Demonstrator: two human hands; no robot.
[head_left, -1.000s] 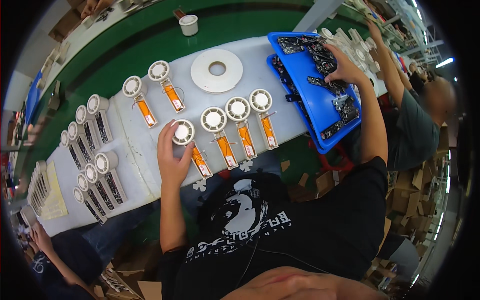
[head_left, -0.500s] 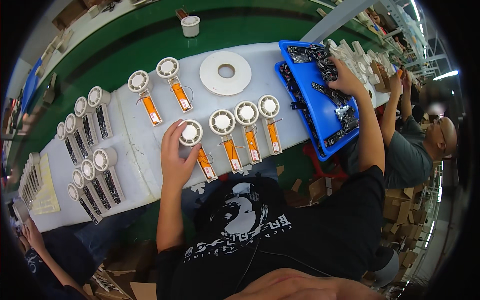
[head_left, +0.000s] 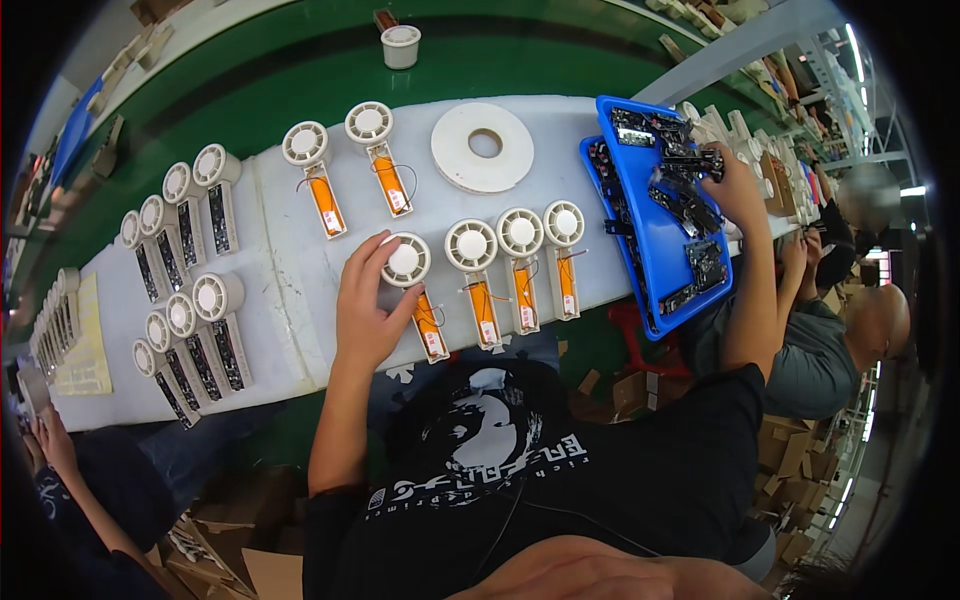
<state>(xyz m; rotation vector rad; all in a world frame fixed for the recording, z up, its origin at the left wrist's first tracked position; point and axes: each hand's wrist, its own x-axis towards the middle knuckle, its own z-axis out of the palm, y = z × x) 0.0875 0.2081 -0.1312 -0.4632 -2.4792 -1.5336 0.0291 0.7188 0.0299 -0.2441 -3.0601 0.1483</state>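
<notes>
My left hand (head_left: 366, 312) curls round the white round head of a handheld fan (head_left: 407, 260) lying on the table; an orange cell with thin wires shows in its open handle. Beside it lie several similar fans (head_left: 471, 245), their handles open too. At the right, my right hand (head_left: 742, 192) is closed on black circuit boards (head_left: 692, 160), lifted a little above a blue tray (head_left: 712, 305). More loose circuit boards (head_left: 706, 262) lie in the tray; my fingertips are partly hidden by the boards.
A white tape roll (head_left: 455, 150) lies on the white table (head_left: 560, 130). Fans with black boards in their handles (head_left: 210, 300) stand in rows at the left. A second blue tray (head_left: 597, 165) sits under the first. Co-workers' hands (head_left: 55, 440) show at the left and right edges.
My right hand has drawn back toward the tray's right side, lifting circuit boards. My left hand stays round the fan head. The whole view has shifted slightly.
</notes>
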